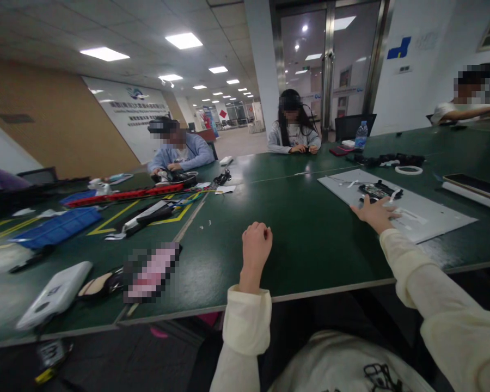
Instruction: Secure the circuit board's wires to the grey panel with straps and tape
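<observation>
The black part (376,190) is set on the pale board (445,219), by the right hand (374,214), its fingers spread; contact cannot be told. The left hand (257,243) is curled closed, nothing visibly held. Probably light, stiff and fragile, the part is best gripped by its edges

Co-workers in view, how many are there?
4: blue-sleeved person left of center, gray-sleeved person straight across, white-shirted person far right, and apparently one more, only a purple sleeve at the left edge. Others may be hidden.
</observation>
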A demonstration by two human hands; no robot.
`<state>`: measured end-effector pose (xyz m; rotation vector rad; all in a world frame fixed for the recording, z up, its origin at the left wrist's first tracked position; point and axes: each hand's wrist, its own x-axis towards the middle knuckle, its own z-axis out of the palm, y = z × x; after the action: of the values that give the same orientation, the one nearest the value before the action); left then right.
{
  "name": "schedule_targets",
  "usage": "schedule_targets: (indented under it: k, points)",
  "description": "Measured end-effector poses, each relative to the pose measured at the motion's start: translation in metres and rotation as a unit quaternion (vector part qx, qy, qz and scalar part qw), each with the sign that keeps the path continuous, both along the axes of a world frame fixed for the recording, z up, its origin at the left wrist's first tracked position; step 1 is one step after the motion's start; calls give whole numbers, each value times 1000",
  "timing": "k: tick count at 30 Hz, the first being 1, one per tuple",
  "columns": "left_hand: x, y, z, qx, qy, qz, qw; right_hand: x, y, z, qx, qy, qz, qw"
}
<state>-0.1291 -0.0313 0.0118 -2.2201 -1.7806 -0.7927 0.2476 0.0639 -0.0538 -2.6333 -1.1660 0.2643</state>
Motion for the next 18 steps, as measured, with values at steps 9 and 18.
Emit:
schedule_targets:
  k: [9,18]
  points:
    - [1,-1,2,-12,-16,-7,1000,13,7,3,-23,11,-20,999]
    - [0,-2,-1,-21,-23,-19,999,18,5,7,-23,28,-33,999]
